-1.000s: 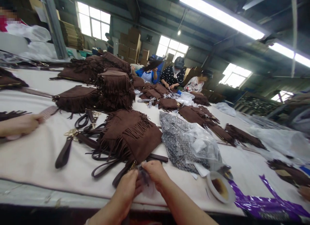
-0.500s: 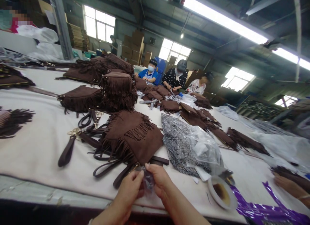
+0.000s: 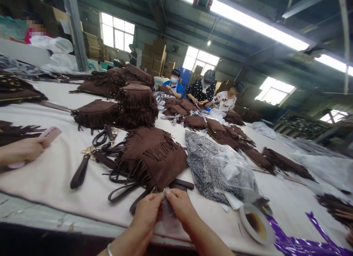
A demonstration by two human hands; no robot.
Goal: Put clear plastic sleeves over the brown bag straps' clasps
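Note:
A brown suede fringed bag point(image 3: 167, 167) lies in front of me, its near corner at my fingertips. My left hand point(image 3: 147, 213) is closed in a pinch beside that corner, close to a bit of gold metal. Beside it, my right hand point(image 3: 180, 204) pinches too, thumb towards the left thumb. Between them hangs a small clear plastic wrapper point(image 3: 168, 213), gripped by both; my fingers hide its upper end. Dark brown wrist straps point(image 3: 79, 171) with gold clasps lie left of the bag.
Stacked fringed bags point(image 3: 138, 101) stand behind. Grey woven fabric point(image 3: 202, 164) and clear plastic point(image 3: 234, 167) lie right, near a stained white bowl point(image 3: 256, 224) and purple plastic point(image 3: 300, 245). At left a co-worker's hand point(image 3: 26, 150) holds a pink comb point(image 3: 52, 134). Other people sit across the table.
My hands have stayed at the bag's corner, with the wrapper hanging a little lower. A co-worker's hand with the comb has come into view at left. The view has shifted slightly.

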